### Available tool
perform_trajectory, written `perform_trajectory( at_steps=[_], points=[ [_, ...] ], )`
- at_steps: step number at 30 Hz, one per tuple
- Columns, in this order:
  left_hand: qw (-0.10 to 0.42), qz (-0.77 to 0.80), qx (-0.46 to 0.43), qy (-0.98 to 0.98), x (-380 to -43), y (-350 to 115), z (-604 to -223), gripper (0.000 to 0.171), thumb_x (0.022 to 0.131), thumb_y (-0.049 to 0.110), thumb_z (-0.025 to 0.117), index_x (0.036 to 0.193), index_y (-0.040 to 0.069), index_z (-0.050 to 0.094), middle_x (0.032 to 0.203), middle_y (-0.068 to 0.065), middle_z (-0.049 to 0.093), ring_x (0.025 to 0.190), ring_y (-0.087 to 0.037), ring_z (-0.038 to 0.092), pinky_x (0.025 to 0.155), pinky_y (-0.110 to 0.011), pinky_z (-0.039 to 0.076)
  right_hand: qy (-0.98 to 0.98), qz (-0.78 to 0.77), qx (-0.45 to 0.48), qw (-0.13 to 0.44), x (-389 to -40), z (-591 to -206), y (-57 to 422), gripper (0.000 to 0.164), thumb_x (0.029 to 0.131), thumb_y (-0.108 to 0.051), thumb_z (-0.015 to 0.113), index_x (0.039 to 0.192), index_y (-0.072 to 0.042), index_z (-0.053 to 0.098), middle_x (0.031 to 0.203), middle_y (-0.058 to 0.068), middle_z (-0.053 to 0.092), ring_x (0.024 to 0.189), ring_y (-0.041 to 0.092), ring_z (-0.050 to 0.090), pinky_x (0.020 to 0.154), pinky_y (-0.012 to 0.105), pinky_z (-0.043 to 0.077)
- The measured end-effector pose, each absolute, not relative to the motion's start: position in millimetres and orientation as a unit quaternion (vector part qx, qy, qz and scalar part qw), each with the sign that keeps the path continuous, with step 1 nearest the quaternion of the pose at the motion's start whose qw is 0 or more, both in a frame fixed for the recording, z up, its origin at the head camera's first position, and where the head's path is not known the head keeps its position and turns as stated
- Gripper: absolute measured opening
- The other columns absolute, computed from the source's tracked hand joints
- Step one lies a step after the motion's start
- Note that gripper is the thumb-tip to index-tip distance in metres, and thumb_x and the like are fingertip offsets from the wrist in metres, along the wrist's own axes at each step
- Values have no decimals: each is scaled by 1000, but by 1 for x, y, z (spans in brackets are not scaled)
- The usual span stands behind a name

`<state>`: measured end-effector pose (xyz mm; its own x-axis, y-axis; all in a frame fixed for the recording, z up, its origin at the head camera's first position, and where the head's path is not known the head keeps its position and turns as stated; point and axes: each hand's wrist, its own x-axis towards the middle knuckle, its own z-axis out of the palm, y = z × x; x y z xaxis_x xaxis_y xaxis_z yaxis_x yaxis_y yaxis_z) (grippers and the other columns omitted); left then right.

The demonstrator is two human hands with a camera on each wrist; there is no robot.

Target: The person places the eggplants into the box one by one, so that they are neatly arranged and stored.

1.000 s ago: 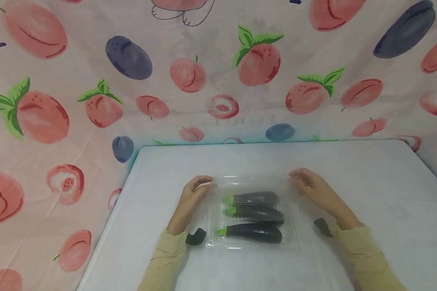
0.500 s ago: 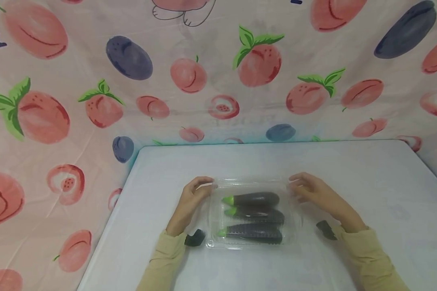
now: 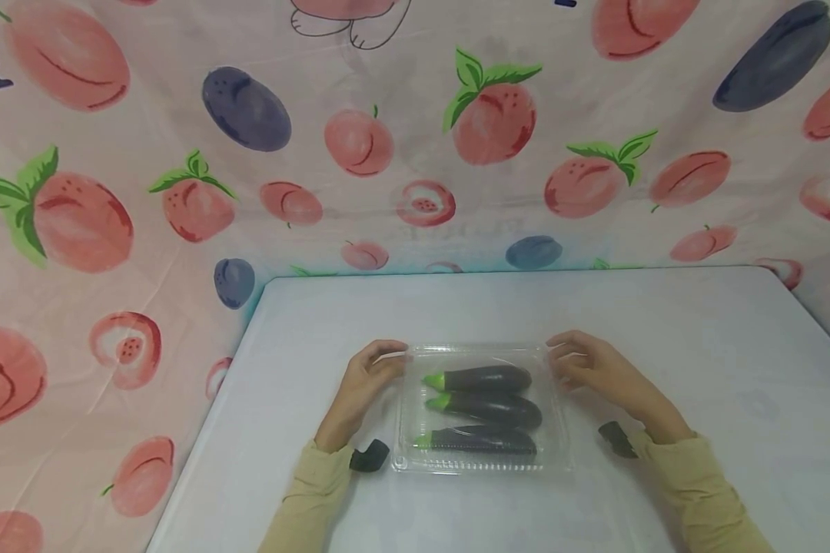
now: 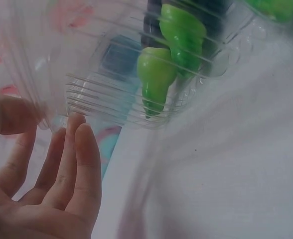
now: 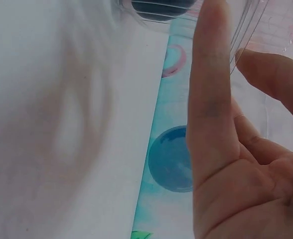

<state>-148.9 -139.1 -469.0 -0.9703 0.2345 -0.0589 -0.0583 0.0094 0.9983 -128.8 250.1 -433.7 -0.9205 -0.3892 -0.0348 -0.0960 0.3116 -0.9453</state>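
A clear plastic clamshell box (image 3: 480,465) lies on the white table with its lid over the base. Inside, 3 dark eggplants (image 3: 494,409) with green stem ends lie side by side, stems to the left. My left hand (image 3: 363,388) pinches the box's rim at the far left corner. In the left wrist view, its thumb and fingers (image 4: 87,164) meet at the plastic edge, close to the green eggplant caps (image 4: 155,74). At the far right corner my right hand (image 3: 602,369) pinches the rim, thumb and finger on opposite sides. Whether the lid is latched cannot be seen.
The white table (image 3: 304,307) extends around the box. Behind it and to the left hangs a fruit-printed cloth (image 3: 422,138). Black straps (image 3: 370,455) hang near both wrists.
The lid's near edge has come down toward me, from above the eggplants to the box's front edge. Both hands have shifted slightly nearer along with the rim.
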Motion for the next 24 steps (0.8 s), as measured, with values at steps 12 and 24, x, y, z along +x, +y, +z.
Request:
perform_trajectory(
  at_steps=[12,24],
  points=[
    [109,696,45,708,-142,-139,-463,37,93,14,69,129,8,60,129,-10,62,112,-22,65,94,-34,55,812,-555,-131,125,-127,-433,246,35,99,-7,58,129,10,50,114,29,58,85,8,68,67,37,63],
    [121,659,43,741,-129,-145,-458,49,92,18,70,137,10,55,131,-13,61,111,-22,66,92,-35,57,814,-557,-121,117,-125,-433,242,35,98,-8,59,128,10,51,112,27,59,86,7,67,65,35,62]
  ],
)
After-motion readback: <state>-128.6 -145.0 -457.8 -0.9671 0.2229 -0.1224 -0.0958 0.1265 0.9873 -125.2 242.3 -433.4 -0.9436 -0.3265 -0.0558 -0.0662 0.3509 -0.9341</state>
